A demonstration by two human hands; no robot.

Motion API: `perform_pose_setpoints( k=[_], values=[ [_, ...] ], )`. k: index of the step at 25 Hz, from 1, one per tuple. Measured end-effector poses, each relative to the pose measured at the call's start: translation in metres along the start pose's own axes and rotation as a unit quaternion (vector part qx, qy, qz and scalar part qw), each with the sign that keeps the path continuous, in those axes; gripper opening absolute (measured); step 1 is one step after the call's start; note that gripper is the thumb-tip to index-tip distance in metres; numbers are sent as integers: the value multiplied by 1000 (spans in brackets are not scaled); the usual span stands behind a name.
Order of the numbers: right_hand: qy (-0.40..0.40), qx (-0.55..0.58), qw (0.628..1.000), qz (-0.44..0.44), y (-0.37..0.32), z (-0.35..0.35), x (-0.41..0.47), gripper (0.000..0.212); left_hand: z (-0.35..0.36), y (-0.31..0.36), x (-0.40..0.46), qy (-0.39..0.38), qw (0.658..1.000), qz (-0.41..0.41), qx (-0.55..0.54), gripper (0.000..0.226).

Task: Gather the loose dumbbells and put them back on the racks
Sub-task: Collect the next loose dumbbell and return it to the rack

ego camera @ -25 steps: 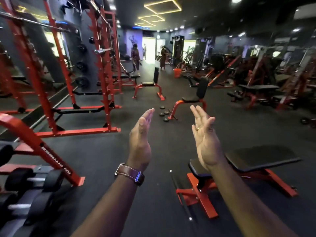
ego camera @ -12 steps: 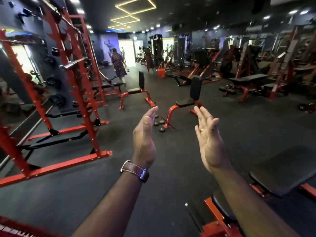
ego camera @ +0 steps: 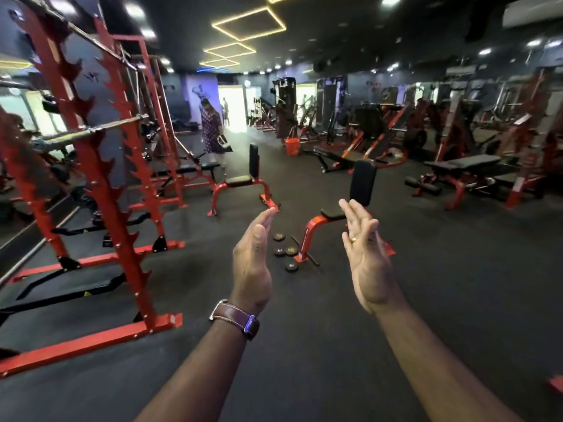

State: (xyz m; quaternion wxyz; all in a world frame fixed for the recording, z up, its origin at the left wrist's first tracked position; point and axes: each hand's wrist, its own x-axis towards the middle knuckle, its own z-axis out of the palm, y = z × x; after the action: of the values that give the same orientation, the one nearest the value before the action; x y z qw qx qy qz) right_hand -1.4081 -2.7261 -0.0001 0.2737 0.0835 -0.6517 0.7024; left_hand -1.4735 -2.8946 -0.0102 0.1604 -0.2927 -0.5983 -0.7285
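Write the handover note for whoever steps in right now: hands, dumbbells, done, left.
Left hand: open, raised, holds nothing.
Right hand: open, raised, holds nothing.
Loose dumbbells: on the floor just ahead, beside the foot of the red upright bench; blur hides the exact count.
Done: nothing visible; no dumbbell rack in view now.
Left: walk to the bench, pick them up, carry them to the racks.

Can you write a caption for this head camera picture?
Both empty hands, left hand and right hand, raised toward loose dumbbells on the gym floor.
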Motion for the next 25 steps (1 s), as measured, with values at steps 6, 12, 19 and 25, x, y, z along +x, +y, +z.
perform_pose_setpoints(
  k=[6, 12, 19, 25],
  values=[
    [-26, -6, 1000, 8, 91, -14, 162, 97, 11, -113, 133, 8, 1000, 7, -13, 55],
    [-8, 4, 1000, 25, 224, -23, 319, 99, 8, -280, 266, 1, 1000, -15, -23, 74],
    [52, -7, 995, 82, 366, -43, 508, 98, 21, -472, 436, -10, 996, -88, -27, 74],
    [63, -15, 990, 126, 506, -75, 644, 90, 49, -626, 545, -29, 991, -129, -26, 85]
  ],
)
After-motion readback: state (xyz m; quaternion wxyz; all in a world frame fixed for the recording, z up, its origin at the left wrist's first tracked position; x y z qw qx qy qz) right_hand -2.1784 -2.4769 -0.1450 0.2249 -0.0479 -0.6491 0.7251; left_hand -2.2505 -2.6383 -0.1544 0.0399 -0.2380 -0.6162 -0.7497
